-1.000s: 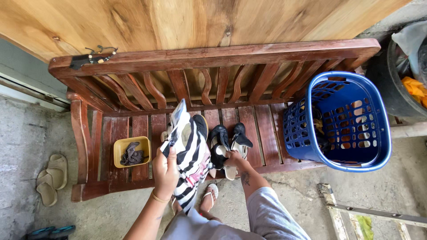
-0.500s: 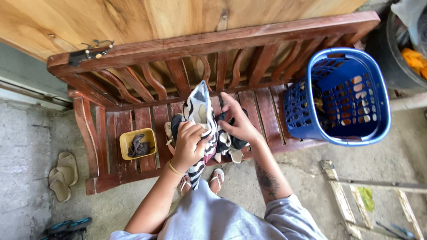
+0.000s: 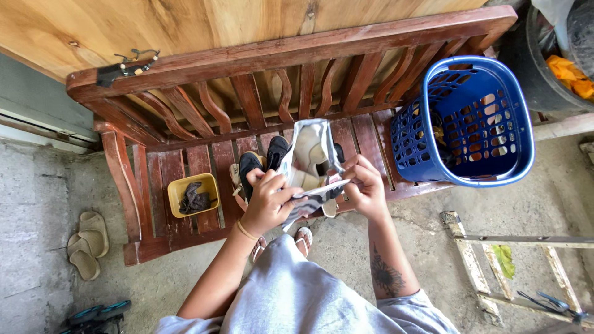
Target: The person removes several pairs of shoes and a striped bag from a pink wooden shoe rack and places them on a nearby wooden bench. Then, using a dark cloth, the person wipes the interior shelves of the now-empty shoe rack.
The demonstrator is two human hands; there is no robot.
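Since half a second ago, both hands have drawn closer together on the striped garment, and the cloth now stands opened between them, pale inner side up, rather than bunched against the left hand.

Our left hand is closed around the garment's lower left edge, thumb on top. Our right hand pinches the right edge between thumb and fingers. The garment hangs over the seat of the wooden bench, above the dark shoes lying on the slats.

Also noted: blue laundry basket at the bench's right end, a small yellow tub with a dark rag to the left, a pair of sandals on the concrete.

Risks, as we judge them:
- Grip is at the edges only; if either pinch slackens, the cloth drops onto the shoes or the ground and picks up dirt.
- Loose lower folds hang near the slat gaps and could snag.
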